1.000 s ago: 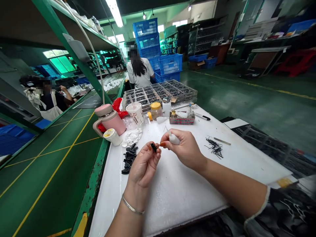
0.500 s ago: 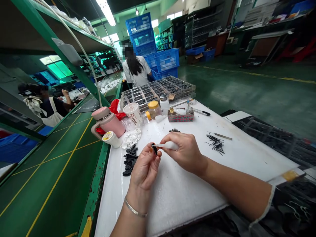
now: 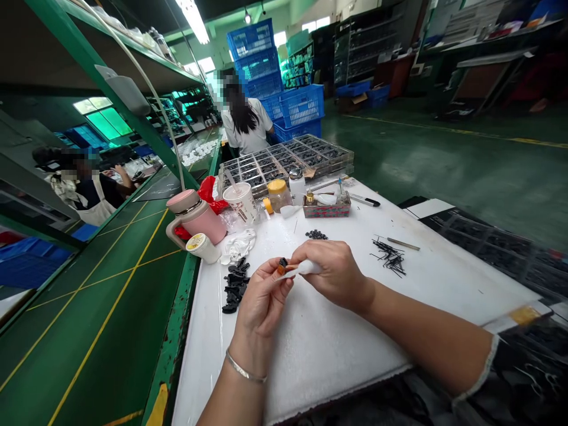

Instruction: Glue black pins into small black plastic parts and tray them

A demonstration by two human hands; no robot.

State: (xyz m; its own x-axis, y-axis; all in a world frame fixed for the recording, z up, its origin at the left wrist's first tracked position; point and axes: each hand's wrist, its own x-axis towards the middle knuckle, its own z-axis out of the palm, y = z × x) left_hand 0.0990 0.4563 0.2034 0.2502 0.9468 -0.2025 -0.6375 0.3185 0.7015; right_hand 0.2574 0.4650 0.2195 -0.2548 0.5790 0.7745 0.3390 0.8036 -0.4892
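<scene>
Between the thumb and fingers of my left hand [image 3: 261, 305] is a small black part [image 3: 283, 261], mostly covered by the fingertips. My right hand [image 3: 335, 275] is closed around a small white squeeze bottle [image 3: 309, 268] with a thin nozzle, which points left across the left fingertips. Whether the nozzle touches the part I cannot tell. Left of my left hand lies a pile of black molded parts [image 3: 235, 288]. Beyond my right hand sits a little heap of small dark round pieces [image 3: 316, 235]. Thin black pins [image 3: 390, 258] are scattered to the right, beside a slim metal tool [image 3: 403, 244].
Along the back of the white table [image 3: 346, 355] stand a pink flask [image 3: 206, 222], a paper cup [image 3: 242, 204], a yellow-lidded jar [image 3: 278, 195] and a small box of bottles [image 3: 326, 208]. Behind them is a compartment tray [image 3: 284, 160]. A green bench [image 3: 110, 296] runs along the left; two people sit farther off.
The black part has turned in my left fingers and shows less. The bottle's nozzle has dropped lower, from the part's upper end toward the left thumb.
</scene>
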